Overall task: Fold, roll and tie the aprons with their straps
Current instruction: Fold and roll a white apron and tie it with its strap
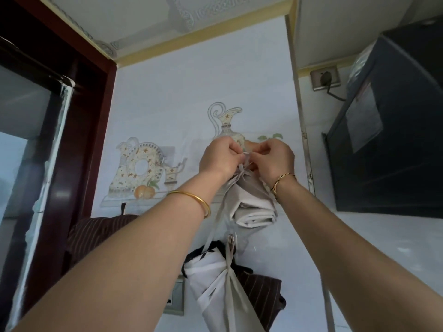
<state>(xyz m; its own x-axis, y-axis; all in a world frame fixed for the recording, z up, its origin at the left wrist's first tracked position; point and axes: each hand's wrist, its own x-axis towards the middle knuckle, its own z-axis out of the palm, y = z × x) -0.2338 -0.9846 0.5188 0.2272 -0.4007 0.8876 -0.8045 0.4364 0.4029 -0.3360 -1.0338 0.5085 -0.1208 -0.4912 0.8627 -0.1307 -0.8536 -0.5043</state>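
Up on the tiled wall [182, 75], close to its right edge, hang the aprons. Dark appliance [395, 140] fills the right side beyond the wall's corner strip and is cropped by the frame; can't tell what it is. Red-brown door frame [91, 104] bounds the wall's left edge. Both forearms rise from the bottom frame corners and cover much of the lower wall.

Rolled grey-white apron [254, 207] sits just below the hands, against the wall, roll end facing the camera; its top is hidden behind the wrists. White apron bundle [211, 279] hangs lower, bottom cropped, long tapes trailing over it. Brown striped apron [96, 233] is mostly covered by the left forearm. A second striped piece [261, 293] pokes out right of the white bundle. Can't tell if those two are one garment.

Left grip [219, 155] and right grip [275, 159] are both narrow, fingers curled, pinching the thin pale strap [244, 161] between them right above the roll. Knot not readable, since the fingertips cover it. What the roll hangs from is hidden too.

Room: bare wall above the hands up to the ceiling trim, and left toward the painted jug tiles [141, 168]. Tight on the right, wrist near the corner strip.

Metal hook [232, 240] between roll and white bundle, blurred. Gold bangle [191, 197] on left wrist, twisted bracelet [282, 179] on right. Upper socket [325, 79] beyond the strip has a plug in it; lower socket [176, 300] is half hidden behind the left forearm.
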